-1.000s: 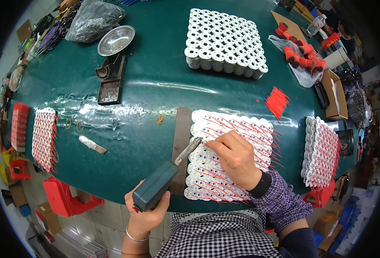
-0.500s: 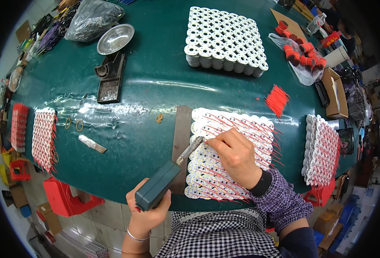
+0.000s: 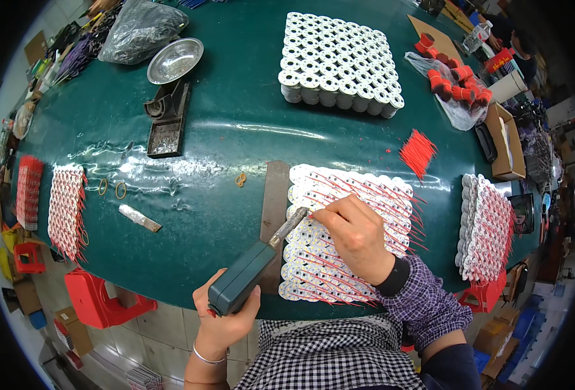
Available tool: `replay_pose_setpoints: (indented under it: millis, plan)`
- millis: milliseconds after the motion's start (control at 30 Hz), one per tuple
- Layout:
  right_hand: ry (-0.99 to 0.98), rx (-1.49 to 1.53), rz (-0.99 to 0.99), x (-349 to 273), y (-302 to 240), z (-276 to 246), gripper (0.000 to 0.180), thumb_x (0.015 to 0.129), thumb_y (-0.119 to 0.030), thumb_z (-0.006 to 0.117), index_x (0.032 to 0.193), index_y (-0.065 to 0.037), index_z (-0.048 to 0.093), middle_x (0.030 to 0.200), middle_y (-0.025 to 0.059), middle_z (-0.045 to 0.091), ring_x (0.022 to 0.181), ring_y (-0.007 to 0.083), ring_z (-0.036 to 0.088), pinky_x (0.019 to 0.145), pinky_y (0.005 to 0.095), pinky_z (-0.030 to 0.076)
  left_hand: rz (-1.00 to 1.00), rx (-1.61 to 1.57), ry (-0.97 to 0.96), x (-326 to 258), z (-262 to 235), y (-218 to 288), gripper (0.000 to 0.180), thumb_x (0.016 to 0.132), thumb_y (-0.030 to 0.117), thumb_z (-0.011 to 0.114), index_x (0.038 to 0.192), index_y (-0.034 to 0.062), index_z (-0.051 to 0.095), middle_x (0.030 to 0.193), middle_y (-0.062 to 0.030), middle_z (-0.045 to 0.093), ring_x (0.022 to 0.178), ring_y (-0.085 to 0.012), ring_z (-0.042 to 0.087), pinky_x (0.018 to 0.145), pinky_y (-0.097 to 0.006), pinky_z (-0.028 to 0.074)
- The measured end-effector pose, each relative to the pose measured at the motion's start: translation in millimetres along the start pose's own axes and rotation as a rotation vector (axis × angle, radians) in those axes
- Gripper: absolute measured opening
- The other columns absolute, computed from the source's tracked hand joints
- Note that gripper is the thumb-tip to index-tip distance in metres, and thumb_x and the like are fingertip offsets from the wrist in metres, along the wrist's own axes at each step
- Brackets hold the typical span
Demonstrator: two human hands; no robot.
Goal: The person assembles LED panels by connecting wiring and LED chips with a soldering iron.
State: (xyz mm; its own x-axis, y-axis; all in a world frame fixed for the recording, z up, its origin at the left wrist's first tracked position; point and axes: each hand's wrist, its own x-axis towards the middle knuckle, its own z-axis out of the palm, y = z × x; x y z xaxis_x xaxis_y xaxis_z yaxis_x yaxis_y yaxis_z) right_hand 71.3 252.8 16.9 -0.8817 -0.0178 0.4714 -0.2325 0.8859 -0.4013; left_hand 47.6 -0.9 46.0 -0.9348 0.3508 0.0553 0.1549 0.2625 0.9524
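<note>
Soldering iron (image 3: 252,270), dark green in the body with a grey metal tip, is held at the near edge of the green surface (image 3: 235,143) by the left hand (image 3: 226,318). Its handle is wrapped by the fingers of that hand, closed tight around it, and the tip is pointed up and to the right, onto the near left part of a pack (image 3: 346,237) of white round cells laid flat and crossed by thin red wires. The right hand (image 3: 359,237) is laid on top of this pack, with its fingers (image 3: 323,218) pinched together just beside the iron's tip; something thin appears to be pinched there, but what it is cannot be told. A grey metal strip (image 3: 274,208) is seen along the left side of the pack, partly under the iron.

Farther off, at the far middle of the surface, a block of upright white cells (image 3: 339,62) is stood. To its left a round metal bowl (image 3: 175,60) is set above a dark iron stand (image 3: 166,120), and a grey plastic bag (image 3: 141,29) is seen beyond them. A loose bundle of red wires (image 3: 417,151) is laid to the right of the pack, and a second wired pack (image 3: 486,227) is placed at the right edge. At the far right a clear bag of red parts (image 3: 453,88) is seen. On the left, a third wired pack (image 3: 66,208) is laid near two rubber bands (image 3: 112,188) and a small metal piece (image 3: 139,218).
</note>
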Motion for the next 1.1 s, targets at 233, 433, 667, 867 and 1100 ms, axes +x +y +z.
replay_pose_setpoints:
  millis: [233,433,667,867,1100]
  plan:
    - [-0.002,-0.004,0.022,1,0,0,0.019,0.072,0.004,0.07,0.088,-0.004,0.071,0.079,0.0064,0.064,0.073,0.0226,0.063,0.061,0.0343,0.051,0.031,0.054,0.0,1,0,4,0.01,0.073,-0.004,0.073,0.082,-0.0019,0.069,0.073,-0.0058,0.061,0.056,-0.0117,0.056,0.051,-0.025,0.041]
    - [0.003,-0.004,0.014,3,-1,-2,0.019,0.072,0.004,0.07,0.089,-0.004,0.071,0.079,0.0064,0.063,0.073,0.0225,0.063,0.061,0.0342,0.051,0.01,0.06,-0.015,2,0,6,0.01,0.073,-0.003,0.073,0.081,-0.0019,0.068,0.071,-0.0053,0.061,0.055,-0.0115,0.056,0.051,-0.025,0.041]
    - [0.0,-0.01,0.012,2,-2,-1,0.02,0.071,0.004,0.069,0.089,-0.004,0.072,0.079,0.0065,0.063,0.073,0.0225,0.063,0.061,0.0341,0.051,-0.063,0.018,0.053,-12,-3,-4,0.015,0.074,-0.001,0.075,0.088,-0.0024,0.071,0.076,-0.0074,0.067,0.058,-0.0152,0.062,0.054,-0.026,0.047]
    - [-0.011,-0.034,-0.001,0,-1,0,0.018,0.074,-0.001,0.065,0.091,-0.005,0.069,0.085,0.0046,0.061,0.078,0.0204,0.06,0.063,0.0343,0.05,-0.059,0.047,0.103,-17,-5,-5,0.021,0.073,0.001,0.078,0.093,-0.0014,0.074,0.082,-0.0104,0.072,0.063,-0.0195,0.069,0.058,-0.028,0.053]
    - [-0.047,-0.029,-0.032,9,-15,-15,0.023,0.068,0.005,0.071,0.089,-0.004,0.072,0.078,0.006,0.061,0.071,0.0233,0.061,0.058,0.0352,0.049,-0.129,-0.135,0.238,-26,-4,-2,0.023,0.073,0.004,0.081,0.095,-0.0005,0.075,0.086,-0.011,0.074,0.067,-0.0195,0.07,0.063,-0.028,0.054]
